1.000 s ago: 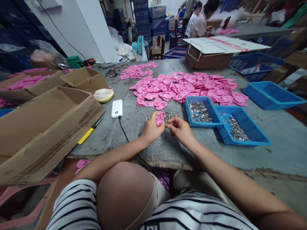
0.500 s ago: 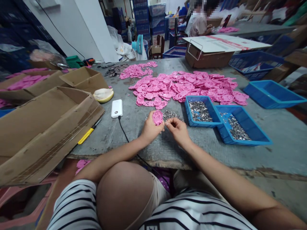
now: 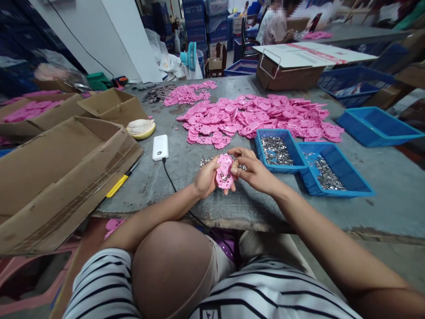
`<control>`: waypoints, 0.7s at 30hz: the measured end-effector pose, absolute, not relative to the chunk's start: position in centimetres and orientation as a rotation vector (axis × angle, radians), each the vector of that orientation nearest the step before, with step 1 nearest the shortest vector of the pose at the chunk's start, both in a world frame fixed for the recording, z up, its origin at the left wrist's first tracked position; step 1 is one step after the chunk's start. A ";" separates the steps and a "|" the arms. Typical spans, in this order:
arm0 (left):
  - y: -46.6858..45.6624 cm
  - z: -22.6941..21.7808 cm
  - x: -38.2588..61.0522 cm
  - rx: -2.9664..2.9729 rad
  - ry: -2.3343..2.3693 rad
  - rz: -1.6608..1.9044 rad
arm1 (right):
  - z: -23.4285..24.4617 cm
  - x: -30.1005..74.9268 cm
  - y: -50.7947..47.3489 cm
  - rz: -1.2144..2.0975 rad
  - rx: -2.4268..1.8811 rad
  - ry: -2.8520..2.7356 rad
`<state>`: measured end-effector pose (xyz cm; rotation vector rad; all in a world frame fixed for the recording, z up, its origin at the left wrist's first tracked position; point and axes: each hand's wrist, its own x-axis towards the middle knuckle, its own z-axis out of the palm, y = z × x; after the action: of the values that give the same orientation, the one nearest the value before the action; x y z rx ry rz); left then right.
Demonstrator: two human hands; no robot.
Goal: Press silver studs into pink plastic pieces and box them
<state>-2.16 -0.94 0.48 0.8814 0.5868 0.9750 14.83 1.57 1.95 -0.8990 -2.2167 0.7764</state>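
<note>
Near table edge: left hand (image 3: 206,178) pinches 1 pink piece (image 3: 225,171); right hand (image 3: 257,173) pinches its right edge.
Just behind: 1 heap of metal bits (image 3: 206,161).
Left: 1 power bank (image 3: 160,147), 1 knife (image 3: 118,185).
Right: 3 trays (image 3: 258,149), 2 hold bits.
Far: 2 pink piles (image 3: 262,116).

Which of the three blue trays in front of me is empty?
The tray farthest right, standing apart from the others. The left tray and the middle tray, set side by side, both hold small silver metal pieces.
</note>
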 end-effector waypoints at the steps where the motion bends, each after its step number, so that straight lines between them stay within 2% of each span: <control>1: -1.0 0.5 -2.2 0.889 0.581 0.969 | 1.9 14.9 1.6 0.777 -0.890 -2.240; 21: -1.4 0.7 -2.0 0.958 0.657 0.880 | 2.1 15.0 2.2 0.793 -0.798 -2.429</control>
<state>-1.99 -1.42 0.71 0.9576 0.6568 0.8803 15.03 2.18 2.09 -0.7985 -2.4292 0.7933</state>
